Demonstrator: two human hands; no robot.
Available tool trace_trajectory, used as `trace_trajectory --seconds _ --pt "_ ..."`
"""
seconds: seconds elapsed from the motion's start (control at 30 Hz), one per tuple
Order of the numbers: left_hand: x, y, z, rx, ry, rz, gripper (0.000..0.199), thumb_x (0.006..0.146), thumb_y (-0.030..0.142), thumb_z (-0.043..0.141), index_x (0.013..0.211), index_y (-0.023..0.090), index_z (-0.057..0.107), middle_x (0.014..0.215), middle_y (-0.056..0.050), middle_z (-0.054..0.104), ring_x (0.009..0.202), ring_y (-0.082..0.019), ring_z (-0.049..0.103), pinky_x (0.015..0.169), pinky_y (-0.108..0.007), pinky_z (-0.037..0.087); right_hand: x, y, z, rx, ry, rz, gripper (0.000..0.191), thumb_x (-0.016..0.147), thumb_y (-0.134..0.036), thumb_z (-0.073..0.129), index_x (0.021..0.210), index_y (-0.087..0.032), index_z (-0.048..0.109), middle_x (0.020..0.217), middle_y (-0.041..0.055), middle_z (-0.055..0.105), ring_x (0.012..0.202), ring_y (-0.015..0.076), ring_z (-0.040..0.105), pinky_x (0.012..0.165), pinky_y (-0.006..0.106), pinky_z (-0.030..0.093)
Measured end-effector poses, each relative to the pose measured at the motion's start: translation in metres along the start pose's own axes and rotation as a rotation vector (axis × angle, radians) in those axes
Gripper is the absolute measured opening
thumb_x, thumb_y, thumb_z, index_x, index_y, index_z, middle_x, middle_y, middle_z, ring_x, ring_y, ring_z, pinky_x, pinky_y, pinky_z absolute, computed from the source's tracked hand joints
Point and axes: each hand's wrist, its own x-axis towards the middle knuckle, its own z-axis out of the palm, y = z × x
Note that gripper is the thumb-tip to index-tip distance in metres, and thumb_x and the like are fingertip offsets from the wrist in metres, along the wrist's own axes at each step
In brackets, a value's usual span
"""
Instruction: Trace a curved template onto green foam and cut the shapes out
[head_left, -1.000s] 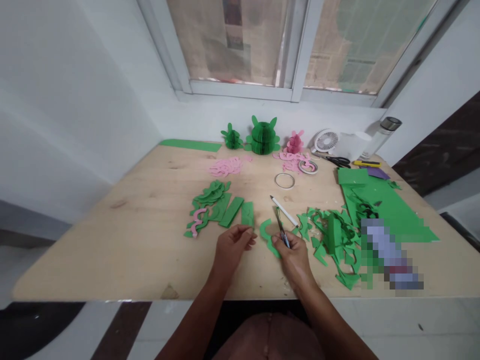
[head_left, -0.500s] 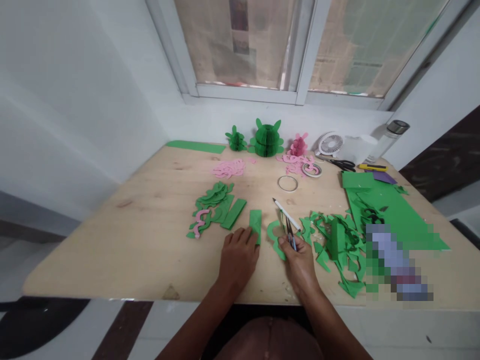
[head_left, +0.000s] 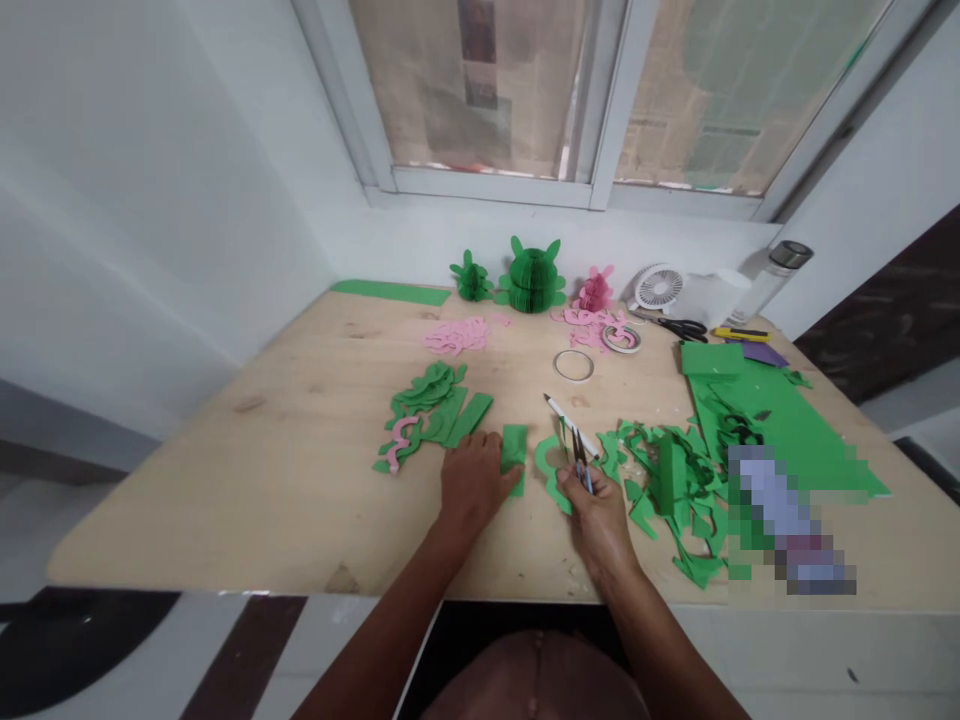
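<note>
My left hand (head_left: 472, 478) lies palm down on the table, its fingers laid out and its thumb at the edge of a green paper strip (head_left: 514, 446). Just beyond its fingertips is another green strip (head_left: 471, 418), beside a pile of green cutouts (head_left: 431, 386) with a wavy pink cutout (head_left: 403, 434) on it. My right hand (head_left: 600, 508) is closed on a pair of scissors (head_left: 580, 456), their points facing away from me. Its thumb also rests on a curved green paper cutout (head_left: 549, 462). The scissor handles are mostly hidden by the hand.
A white pen (head_left: 564, 416) lies behind the scissors. Green scraps (head_left: 686, 475) spread to the right, near a large green sheet (head_left: 810, 430). Farther back are tape rolls (head_left: 622, 340), pink cutouts (head_left: 456, 337), paper figures (head_left: 532, 278), a fan (head_left: 658, 288) and a bottle (head_left: 772, 282).
My left hand has shifted slightly left and away from me, its fingers coming off the nearest green strip toward the other one. The right hand stays almost still.
</note>
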Motion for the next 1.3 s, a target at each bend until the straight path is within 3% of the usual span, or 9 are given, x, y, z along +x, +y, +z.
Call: trace_trajectory --seconds 0.23,0.43,0.83,1.1,1.23,1.3 --pt "-0.002 0.004 0.001 -0.028 -0.033 -0.033 0.019 0.074 0.024 0.064 0.091 0.018 0.062 0.095 -0.008 0.065 0.092 -0.025 0.058 0.078 -0.034 0.041 -0.001 0.000 -0.001 -0.001 -0.023 -0.006 0.023 0.063 -0.034 0.076 0.061 -0.016 0.063 0.055 -0.0043 0.048 0.053 0.0101 0.041 0.049 0.023 0.032" --pt "0.005 0.004 0.002 -0.029 -0.024 -0.055 0.026 0.077 0.029 0.060 0.098 0.015 0.061 0.097 -0.012 0.065 0.095 -0.027 0.058 0.080 -0.036 0.041 -0.001 0.000 -0.001 0.013 -0.026 -0.008 0.025 0.062 -0.035 0.077 0.061 -0.016 0.061 0.055 -0.0050 0.046 0.053 0.0098 0.039 0.050 0.023 0.030" --pt "0.017 0.010 0.005 -0.174 -0.106 -0.051 0.020 0.069 0.017 0.062 0.088 0.020 0.058 0.101 -0.007 0.064 0.099 -0.023 0.056 0.080 -0.031 0.041 0.002 0.007 -0.002 0.004 -0.018 0.006 0.027 0.060 -0.038 0.076 0.059 -0.016 0.061 0.052 -0.0058 0.044 0.051 0.0095 0.035 0.049 0.023 0.028" --pt "0.015 0.009 0.008 -0.464 -0.109 -0.086 0.027 0.068 0.007 0.056 0.092 0.020 0.056 0.081 -0.003 0.065 0.084 -0.021 0.060 0.072 -0.030 0.041 0.001 0.003 -0.001 -0.016 -0.029 0.002 0.027 0.060 -0.038 0.076 0.059 -0.016 0.061 0.052 -0.0054 0.042 0.051 0.0096 0.034 0.048 0.023 0.027" --pt "0.011 -0.001 0.005 -0.703 -0.134 -0.098 0.004 0.068 0.016 0.058 0.068 0.020 0.056 0.060 0.002 0.058 0.066 -0.017 0.059 0.057 -0.025 0.042 -0.001 -0.002 0.001 -0.026 -0.035 0.002 0.028 0.059 -0.039 0.076 0.059 -0.016 0.060 0.052 -0.0056 0.042 0.050 0.0093 0.034 0.048 0.023 0.026" --pt "0.008 -0.007 0.003 -0.826 -0.151 -0.105 0.010 0.068 0.025 0.059 0.061 0.019 0.054 0.055 0.003 0.054 0.057 -0.016 0.055 0.049 -0.024 0.040 -0.002 -0.004 0.002 -0.029 -0.034 -0.002 0.029 0.059 -0.039 0.076 0.057 -0.016 0.059 0.051 -0.0057 0.042 0.049 0.0093 0.033 0.048 0.023 0.026"
